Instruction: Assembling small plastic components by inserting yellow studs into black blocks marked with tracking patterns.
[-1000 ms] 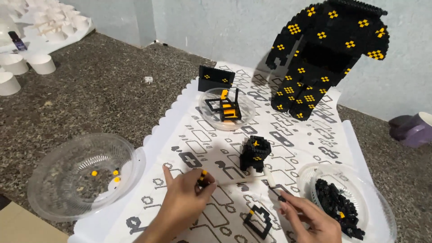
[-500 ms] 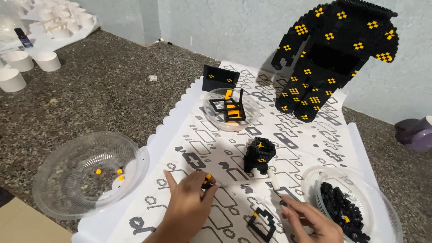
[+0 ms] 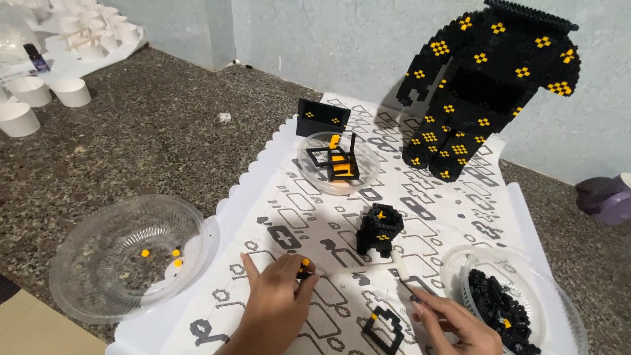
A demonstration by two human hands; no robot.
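My left hand (image 3: 276, 304) rests on the patterned white sheet (image 3: 309, 227), its fingertips pinched on a small black and yellow brick piece (image 3: 303, 266). My right hand (image 3: 453, 323) lies low at the right and holds a thin white stick tool (image 3: 402, 268) that points up toward a small black brick block (image 3: 379, 229) with yellow dots. A flat black brick frame (image 3: 385, 327) lies between my two hands.
A clear bowl (image 3: 128, 253) with a few yellow bits sits at the left. Another clear bowl (image 3: 339, 161) holds black and yellow frames. A dish of black bricks (image 3: 506, 309) is at the right. A tall black brick figure (image 3: 490, 85) stands against the wall.
The view has shifted slightly. My left hand stays pinched on the small piece and my right hand keeps the stick tool near the small block.
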